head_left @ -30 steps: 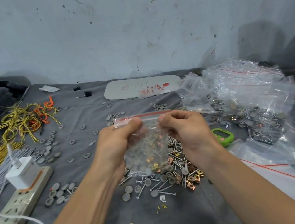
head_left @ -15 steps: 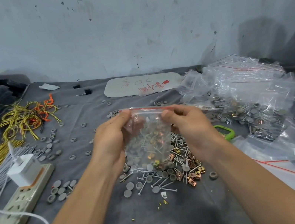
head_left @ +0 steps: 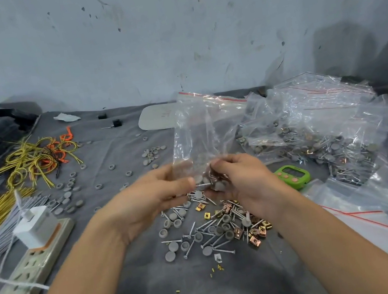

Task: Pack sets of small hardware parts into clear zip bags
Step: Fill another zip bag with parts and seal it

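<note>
A clear zip bag [head_left: 198, 130] with a red strip stands up between my hands, its zip end pointing up and away toward the right. Grey caps and screws sit bunched in its lower end [head_left: 205, 179]. My left hand [head_left: 150, 200] pinches that lower end from the left, and my right hand [head_left: 242, 182] grips it from the right. Just below them on the grey cloth lies a loose pile of parts [head_left: 216, 227]: screws, grey caps and copper and brass clips.
A heap of filled zip bags [head_left: 318, 131] lies at the right, with a green timer [head_left: 293, 176] before it and flat empty bags [head_left: 377, 208] nearer. At the left are a power strip [head_left: 18, 284] with a white charger [head_left: 35, 226], yellow wires [head_left: 33, 160] and scattered grey caps [head_left: 67, 193].
The bag hung from its zip edge with the parts at the bottom. Now both hands sit lower, holding the filled end, and the zip end has swung up and away.
</note>
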